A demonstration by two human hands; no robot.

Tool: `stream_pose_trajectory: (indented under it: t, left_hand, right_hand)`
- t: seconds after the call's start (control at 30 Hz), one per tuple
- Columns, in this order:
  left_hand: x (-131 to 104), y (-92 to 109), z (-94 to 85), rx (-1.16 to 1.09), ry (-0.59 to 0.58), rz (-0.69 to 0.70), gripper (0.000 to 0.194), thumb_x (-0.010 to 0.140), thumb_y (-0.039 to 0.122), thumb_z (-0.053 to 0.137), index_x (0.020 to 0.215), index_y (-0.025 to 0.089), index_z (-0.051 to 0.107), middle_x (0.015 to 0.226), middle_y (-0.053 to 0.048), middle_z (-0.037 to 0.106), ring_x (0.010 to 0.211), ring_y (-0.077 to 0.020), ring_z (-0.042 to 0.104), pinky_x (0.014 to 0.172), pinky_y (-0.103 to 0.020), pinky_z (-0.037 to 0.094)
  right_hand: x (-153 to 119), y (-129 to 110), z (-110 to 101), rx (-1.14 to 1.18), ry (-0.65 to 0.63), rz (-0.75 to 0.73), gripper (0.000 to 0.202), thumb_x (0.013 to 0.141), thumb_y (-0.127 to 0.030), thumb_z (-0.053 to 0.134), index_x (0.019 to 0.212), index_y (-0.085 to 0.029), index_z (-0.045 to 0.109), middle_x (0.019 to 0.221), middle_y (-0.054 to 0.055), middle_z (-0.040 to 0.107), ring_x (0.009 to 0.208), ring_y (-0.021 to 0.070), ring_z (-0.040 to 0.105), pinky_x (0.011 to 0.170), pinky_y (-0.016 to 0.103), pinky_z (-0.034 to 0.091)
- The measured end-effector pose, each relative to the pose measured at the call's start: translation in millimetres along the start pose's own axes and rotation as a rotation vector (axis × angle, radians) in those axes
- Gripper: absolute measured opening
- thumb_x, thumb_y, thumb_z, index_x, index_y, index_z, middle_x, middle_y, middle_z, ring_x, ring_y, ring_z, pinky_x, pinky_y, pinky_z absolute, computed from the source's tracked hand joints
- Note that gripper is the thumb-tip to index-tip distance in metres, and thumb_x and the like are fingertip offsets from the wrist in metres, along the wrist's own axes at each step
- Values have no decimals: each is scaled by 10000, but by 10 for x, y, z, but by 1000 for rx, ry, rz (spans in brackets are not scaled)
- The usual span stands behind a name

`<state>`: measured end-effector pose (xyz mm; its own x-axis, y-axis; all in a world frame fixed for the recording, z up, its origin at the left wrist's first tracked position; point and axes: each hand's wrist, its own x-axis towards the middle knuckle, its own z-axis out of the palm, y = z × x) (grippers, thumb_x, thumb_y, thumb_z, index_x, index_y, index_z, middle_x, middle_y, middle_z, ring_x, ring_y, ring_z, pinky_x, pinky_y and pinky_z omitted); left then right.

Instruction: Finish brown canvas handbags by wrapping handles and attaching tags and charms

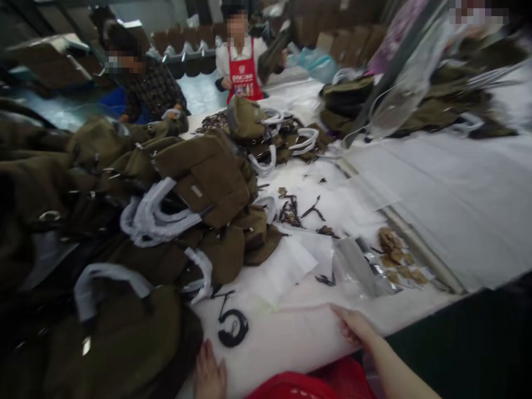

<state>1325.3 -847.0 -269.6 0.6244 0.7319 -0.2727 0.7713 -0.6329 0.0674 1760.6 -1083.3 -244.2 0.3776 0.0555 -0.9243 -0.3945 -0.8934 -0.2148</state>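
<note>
My left hand (pixel 209 372) lies flat on the white table cover (pixel 291 332) at the bottom edge, fingers together, beside an olive-brown bag (pixel 120 338) with a white-wrapped handle. It holds nothing. My right hand (pixel 355 327) rests on the near edge of the white cover, fingers stretched out, close to a sheet of white paper (pixel 286 266). A black curled strap piece (pixel 233 327) lies between the two hands.
Many olive-brown bags (pixel 199 172) with wrapped handles pile up at left and centre. Small brown parts (pixel 399 260) and clear plastic bags (pixel 361 266) lie at right. More bags (pixel 449 100) are stacked at the far right. Two people work at the table's far end.
</note>
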Motion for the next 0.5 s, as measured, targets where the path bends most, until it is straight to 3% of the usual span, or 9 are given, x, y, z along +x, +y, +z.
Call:
stream_pose_trajectory:
  t: [0.03,0.1,0.17,0.23,0.4,0.5]
  left_hand:
    - [-240,-30,15,39,-38,-140,777,870,341,251,1449,152,-231,1433,-193,499,1176,-422,590,951,-631,500]
    - [-470,-27,31,84,-132,-309,750,892,321,222,1489,34,-130,1491,-267,386,1325,-403,461,1094,-558,405]
    - [-465,-25,45,68,-202,-329,736,905,356,254,1516,-14,75,1541,-269,290,1392,-395,366,1144,-493,355]
    - [-394,-47,47,26,-222,-350,718,906,361,284,1508,-17,181,1563,-255,246,1420,-396,312,1166,-482,319]
    - [-414,-88,125,-68,-206,-379,701,896,336,326,1513,21,218,1582,-228,213,1432,-396,284,1166,-507,308]
    - [-488,-103,283,-56,-68,-358,695,891,299,376,1520,53,211,1576,-217,248,1431,-375,294,1169,-511,301]
  right_hand:
    - [11,2,4,-16,-13,4,608,815,-772,408,660,-189,481,491,-7,498,373,104,434,386,222,266]
    - [38,-9,14,-64,-39,9,614,799,-792,409,659,-197,471,482,-11,471,378,104,409,393,235,253]
    - [62,-19,25,-88,-39,17,618,784,-800,425,641,-201,470,471,-8,451,378,106,384,395,249,253]
    - [81,-16,31,-79,-15,37,623,766,-803,457,621,-198,489,475,2,457,385,111,384,399,259,274]
    - [97,5,53,-31,29,53,601,731,-784,535,563,-208,503,477,10,457,384,126,399,386,268,292]
    - [65,2,75,-20,54,34,580,753,-747,545,559,-201,520,470,17,471,377,126,405,379,264,302]
